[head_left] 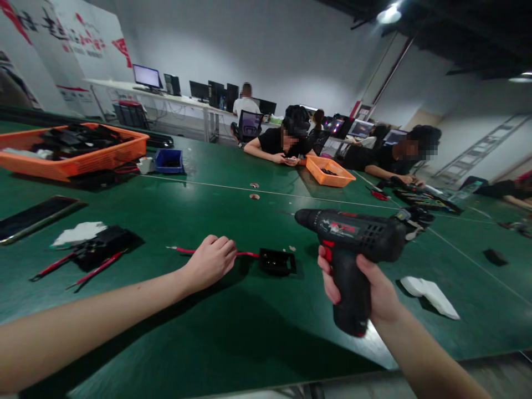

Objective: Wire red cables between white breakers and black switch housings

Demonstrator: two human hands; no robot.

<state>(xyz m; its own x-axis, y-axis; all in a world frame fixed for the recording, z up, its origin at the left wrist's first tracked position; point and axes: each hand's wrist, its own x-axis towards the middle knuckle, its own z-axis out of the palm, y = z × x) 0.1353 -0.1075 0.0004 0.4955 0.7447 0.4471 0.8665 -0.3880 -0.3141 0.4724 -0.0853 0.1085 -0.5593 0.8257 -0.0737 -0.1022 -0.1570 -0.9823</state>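
Note:
My right hand (pixel 380 291) is wrapped round the grip of a black cordless drill (pixel 353 235), fingers by its red trigger. The drill is raised over the table and its thin bit points left. Closed fingers of my left hand (pixel 211 260) hold a red wire (pixel 247 254). One end of the wire runs to a small black plastic housing (pixel 277 261) on the table; its other end, with a bare tip, sticks out left of the hand. Metal contacts show inside the housing.
The green table (pixel 233 343) bears an orange basket (pixel 124 148) of black parts, a blue bin (pixel 168 160), a phone (pixel 37 217), black parts with red wires (pixel 102 246) and crumpled white tissue (pixel 430 295). Across it, co-workers sit near a smaller orange basket (pixel 330 178).

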